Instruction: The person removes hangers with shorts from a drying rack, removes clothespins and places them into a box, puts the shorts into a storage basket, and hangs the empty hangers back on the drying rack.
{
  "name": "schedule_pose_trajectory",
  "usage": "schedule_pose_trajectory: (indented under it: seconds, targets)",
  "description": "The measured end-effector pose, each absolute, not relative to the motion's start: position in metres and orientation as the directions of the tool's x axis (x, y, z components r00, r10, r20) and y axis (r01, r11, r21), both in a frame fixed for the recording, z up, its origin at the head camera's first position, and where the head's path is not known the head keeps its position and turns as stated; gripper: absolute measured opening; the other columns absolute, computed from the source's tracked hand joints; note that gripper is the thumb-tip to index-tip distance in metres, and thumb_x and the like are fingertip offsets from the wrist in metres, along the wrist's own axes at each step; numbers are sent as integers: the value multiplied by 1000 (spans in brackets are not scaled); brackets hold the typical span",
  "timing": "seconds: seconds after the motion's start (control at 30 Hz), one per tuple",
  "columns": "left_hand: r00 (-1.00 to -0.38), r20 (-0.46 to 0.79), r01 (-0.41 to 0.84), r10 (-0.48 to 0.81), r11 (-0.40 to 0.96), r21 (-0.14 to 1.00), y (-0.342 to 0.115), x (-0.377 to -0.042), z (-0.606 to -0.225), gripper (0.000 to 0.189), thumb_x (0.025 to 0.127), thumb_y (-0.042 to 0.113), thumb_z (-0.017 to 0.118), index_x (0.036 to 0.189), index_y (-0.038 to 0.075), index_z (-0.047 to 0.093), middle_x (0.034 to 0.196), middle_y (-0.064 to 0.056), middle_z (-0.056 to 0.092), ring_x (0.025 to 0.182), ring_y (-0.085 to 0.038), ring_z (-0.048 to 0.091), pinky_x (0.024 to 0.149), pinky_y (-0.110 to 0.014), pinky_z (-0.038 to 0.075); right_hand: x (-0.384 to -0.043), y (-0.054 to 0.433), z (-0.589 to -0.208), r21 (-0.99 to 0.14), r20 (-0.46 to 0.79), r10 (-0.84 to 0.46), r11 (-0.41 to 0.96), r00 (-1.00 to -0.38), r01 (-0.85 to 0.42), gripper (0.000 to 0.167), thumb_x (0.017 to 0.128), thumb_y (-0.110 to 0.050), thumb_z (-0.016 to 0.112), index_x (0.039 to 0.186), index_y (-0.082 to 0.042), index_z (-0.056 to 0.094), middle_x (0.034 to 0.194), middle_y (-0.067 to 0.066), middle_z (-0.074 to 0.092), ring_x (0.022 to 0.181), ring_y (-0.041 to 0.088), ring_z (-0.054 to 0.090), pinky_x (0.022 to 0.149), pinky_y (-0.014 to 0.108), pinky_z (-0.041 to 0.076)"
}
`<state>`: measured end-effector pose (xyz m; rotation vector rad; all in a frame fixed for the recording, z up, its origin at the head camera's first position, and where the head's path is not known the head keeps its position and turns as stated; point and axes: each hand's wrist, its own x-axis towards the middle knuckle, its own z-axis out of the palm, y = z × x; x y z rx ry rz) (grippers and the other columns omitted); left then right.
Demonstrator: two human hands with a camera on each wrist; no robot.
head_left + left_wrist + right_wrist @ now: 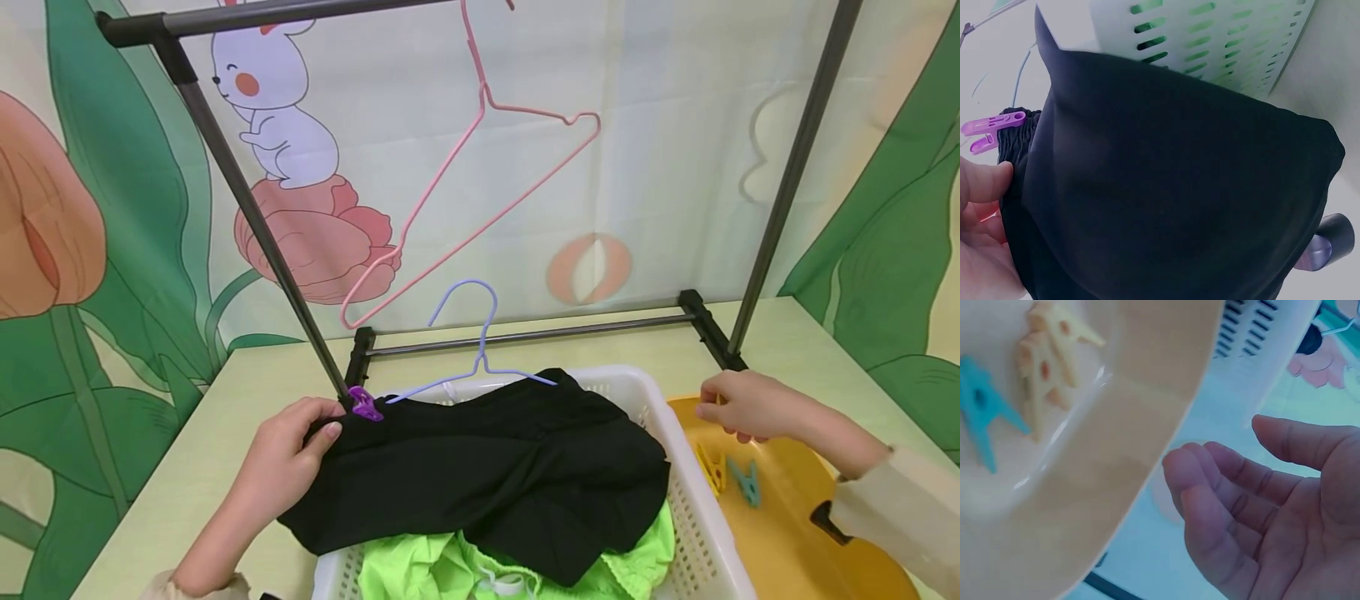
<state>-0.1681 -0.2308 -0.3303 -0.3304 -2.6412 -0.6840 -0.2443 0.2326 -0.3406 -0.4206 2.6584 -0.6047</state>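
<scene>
Head view, black garment, edge in left hand

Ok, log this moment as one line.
left hand: grips black garment | right hand: empty, near yellow tray | purple clip: on black garment | blue hanger: partly hidden

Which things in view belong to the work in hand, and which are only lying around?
Likely in the work:
black garment, held by the left hand
purple clip on it
blue hanger
teal clip

Probably only around:
pink hanger
green clothes
printed backdrop
</scene>
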Motion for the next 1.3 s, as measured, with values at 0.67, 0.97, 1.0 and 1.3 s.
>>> schedule_pose_trajectory:
  seconds: [0.67,0.97,1.0,1.3]
  targets:
    - [-906,410,291,104,856,427,-223,-156,-325,10,82,1,58,91,4,61,87,-4,62,81,-18,57,73,-38,45,-226,187,-306,-403,-31,-564,763,-825,-506,11,86,-21,55,84,-11,59,68,-4,53,57,8,44,52,23,37]
    - [-911,398,290,108,854,432,-223,-154,-322,11,82,2,58,92,4,61,87,-4,62,81,-19,57,73,-38,45,-222,163,-297,-470,140,-686,589,-714,-657,6,88,-17,54,88,-13,58,73,-7,57,65,2,50,57,20,43]
    - [-911,397,290,109,854,432,-223,-153,-321,11,82,2,58,92,4,61,87,-4,62,82,-19,57,73,-38,45,-222,160,-297,-471,146,-693,579,-706,-666,6,88,-17,54,88,-13,58,75,-7,58,67,2,50,58,20,43]
    - [-911,395,297,117,851,433,-223,-153,-319,11,82,1,58,92,4,61,88,-5,63,84,-20,58,75,-40,44,-222,136,-293,-472,181,-742,511,-646,-718,4,86,-12,55,88,-11,58,80,-3,60,71,3,54,63,20,46]
